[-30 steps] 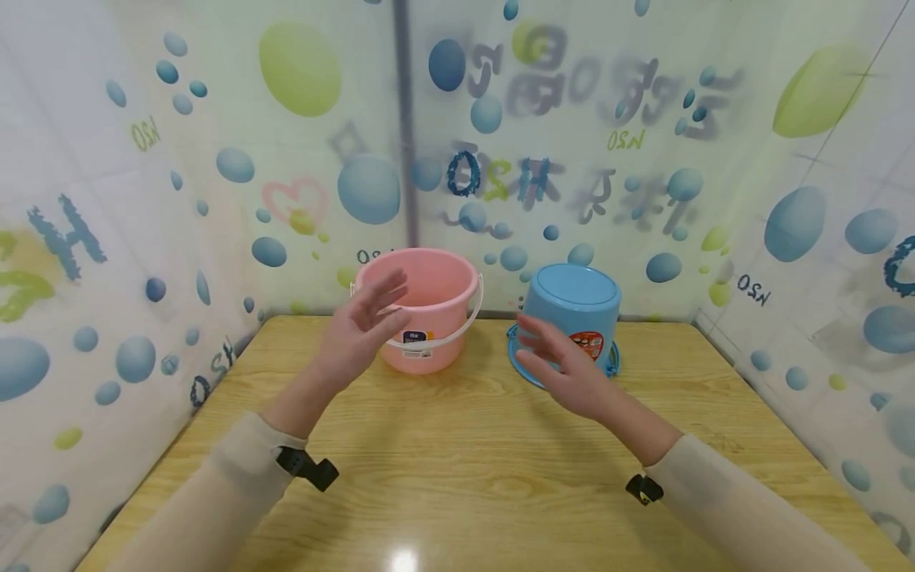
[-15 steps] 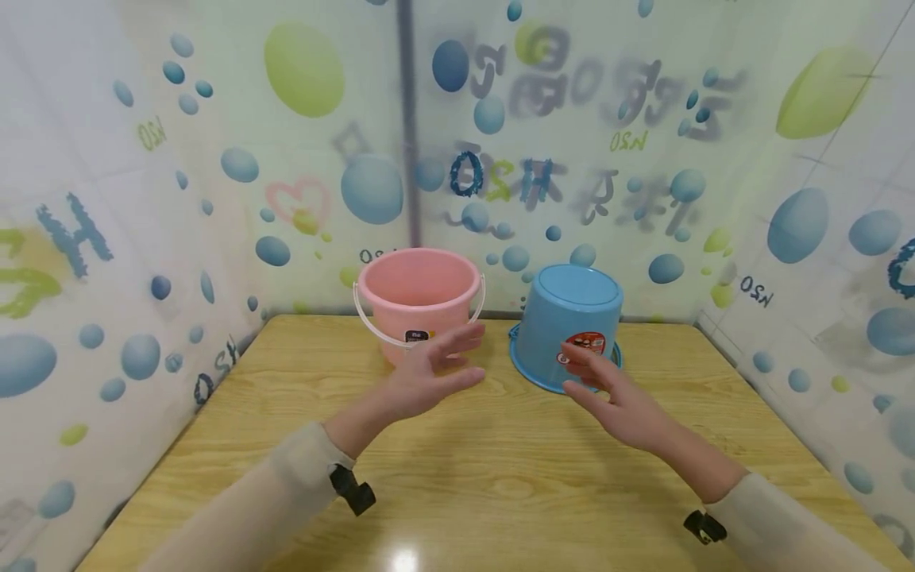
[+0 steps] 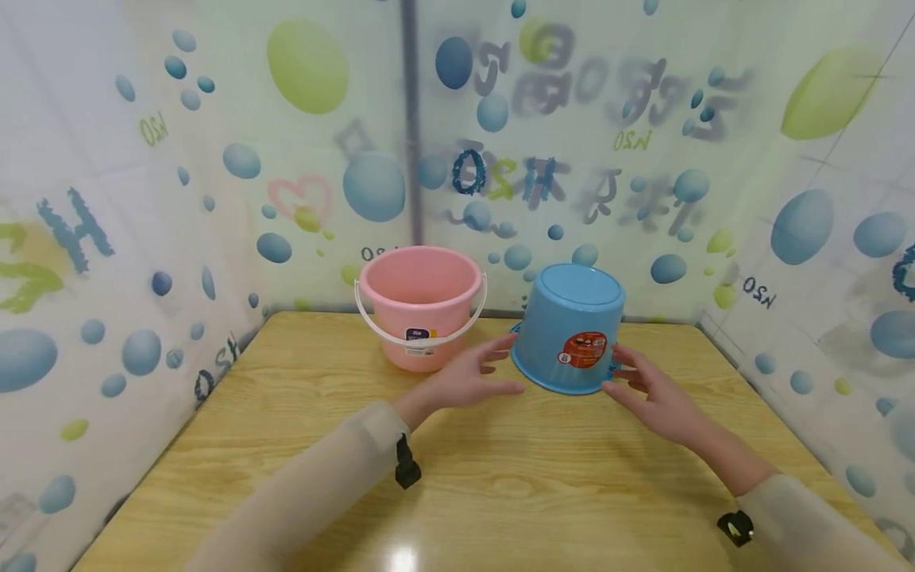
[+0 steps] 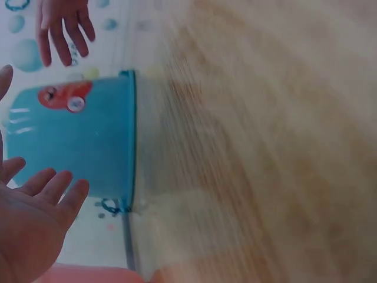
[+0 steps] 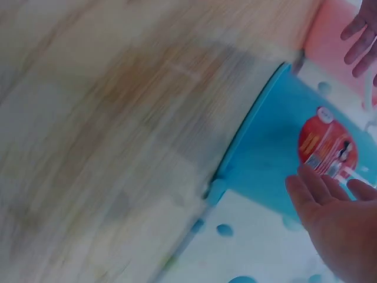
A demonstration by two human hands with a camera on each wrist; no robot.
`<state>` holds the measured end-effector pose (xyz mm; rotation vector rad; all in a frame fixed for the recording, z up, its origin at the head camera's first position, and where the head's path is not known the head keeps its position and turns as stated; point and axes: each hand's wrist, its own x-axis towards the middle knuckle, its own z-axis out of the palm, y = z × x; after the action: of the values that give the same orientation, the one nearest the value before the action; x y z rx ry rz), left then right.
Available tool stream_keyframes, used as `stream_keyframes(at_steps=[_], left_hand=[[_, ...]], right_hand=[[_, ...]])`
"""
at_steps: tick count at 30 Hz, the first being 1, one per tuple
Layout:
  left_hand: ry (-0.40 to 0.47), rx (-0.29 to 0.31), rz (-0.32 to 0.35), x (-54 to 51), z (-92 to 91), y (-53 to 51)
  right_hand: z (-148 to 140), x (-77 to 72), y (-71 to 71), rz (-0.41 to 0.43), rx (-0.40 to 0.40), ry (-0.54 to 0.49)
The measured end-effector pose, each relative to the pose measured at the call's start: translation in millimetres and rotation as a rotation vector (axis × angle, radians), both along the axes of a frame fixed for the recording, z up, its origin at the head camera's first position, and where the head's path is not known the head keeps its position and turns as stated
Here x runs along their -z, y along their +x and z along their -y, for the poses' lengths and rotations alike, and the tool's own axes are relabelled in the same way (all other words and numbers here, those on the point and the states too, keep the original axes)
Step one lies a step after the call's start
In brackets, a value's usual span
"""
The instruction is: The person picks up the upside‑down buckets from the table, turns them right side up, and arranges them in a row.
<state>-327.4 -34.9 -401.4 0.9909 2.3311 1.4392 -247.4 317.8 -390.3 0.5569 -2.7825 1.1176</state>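
Note:
A blue bucket (image 3: 568, 334) stands upside down on the wooden table (image 3: 500, 477), its red label facing me. My left hand (image 3: 472, 377) is at its lower left side with fingers spread; in the left wrist view a gap shows between that hand (image 4: 35, 218) and the bucket's rim. On the bucket's other side is my right hand (image 3: 661, 401), its fingers extended near the lower right wall; whether they touch it I cannot tell. Both hands hold nothing. Upright to the left stands a pink bucket (image 3: 422, 318) with a white handle hanging across its front.
A curtain (image 3: 608, 95) printed with blue and green dots hangs behind the table. Similar patterned sheets (image 3: 93, 199) close in the left and right sides. Behind my left forearm, the pink bucket stands close to the blue one.
My left hand has moved right and down, from in front of the pink bucket to beside the blue one. My right hand has shifted right, past the blue bucket's front. Both buckets stay put.

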Motion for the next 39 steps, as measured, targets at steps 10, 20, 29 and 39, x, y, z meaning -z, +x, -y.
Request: stream_keyframes(at_steps=[10, 20, 29, 39], left_hand=[[-0.131, -0.048, 0.026, 17.1, -17.7, -44.6], [-0.165, -0.047, 0.086, 27.3, -35.6, -71.6], [-0.189, -0.024, 0.055, 29.7, -43.2, -78.4], [-0.226, -0.048, 0.017, 27.1, -42.5, -72.2]], right_hand=[[-31, 15.1, -33.8, 0.218, 0.027, 0.099], [-32, 24.2, -56.0, 0.284, 0.025, 0.164], [-25, 28.2, -64.7, 0.288, 0.002, 0.136], [-25, 27.9, -63.7, 0.219, 0.046, 0.091]])
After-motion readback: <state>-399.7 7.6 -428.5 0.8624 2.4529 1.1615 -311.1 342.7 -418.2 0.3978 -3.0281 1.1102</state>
